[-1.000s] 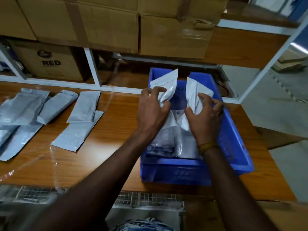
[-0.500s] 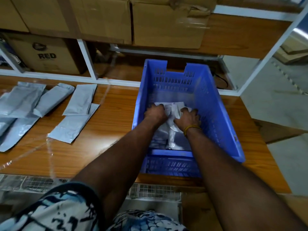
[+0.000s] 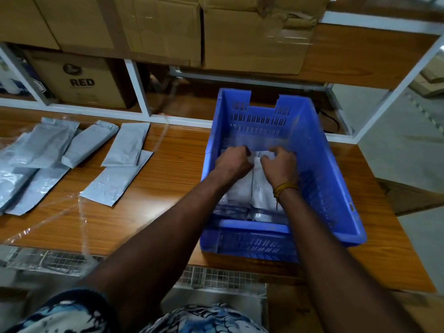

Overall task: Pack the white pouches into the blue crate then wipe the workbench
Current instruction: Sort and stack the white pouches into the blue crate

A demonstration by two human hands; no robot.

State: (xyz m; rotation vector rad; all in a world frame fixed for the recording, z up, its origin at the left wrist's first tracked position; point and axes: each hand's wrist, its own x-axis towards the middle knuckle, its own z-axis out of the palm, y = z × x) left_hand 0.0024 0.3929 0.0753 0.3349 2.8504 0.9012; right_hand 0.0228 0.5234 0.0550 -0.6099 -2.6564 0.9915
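The blue crate (image 3: 319,164) stands on the right part of the wooden workbench (image 3: 168,188). Both my hands are down inside it. My left hand (image 3: 234,162) and my right hand (image 3: 280,164) each press on the far end of white pouches (image 3: 259,193) lying on the crate floor, fingers curled over the pouch tops. Whether the fingers pinch the pouches or only push them flat is hard to tell. Several more white pouches (image 3: 113,181) lie loose on the bench to the left, one stack (image 3: 43,145) at the far left.
Cardboard boxes (image 3: 156,27) fill the shelf above the bench, and a box marked RED (image 3: 81,80) sits in the lower shelf bay. White shelf posts (image 3: 138,87) rise behind the bench. Clear plastic film (image 3: 81,212) lies near the front edge. Wire mesh (image 3: 60,260) runs below the bench.
Two pouches held upright above the crate a second ago have been pushed down flat onto its floor. My hands have stayed low inside, shifting slightly toward the far wall.
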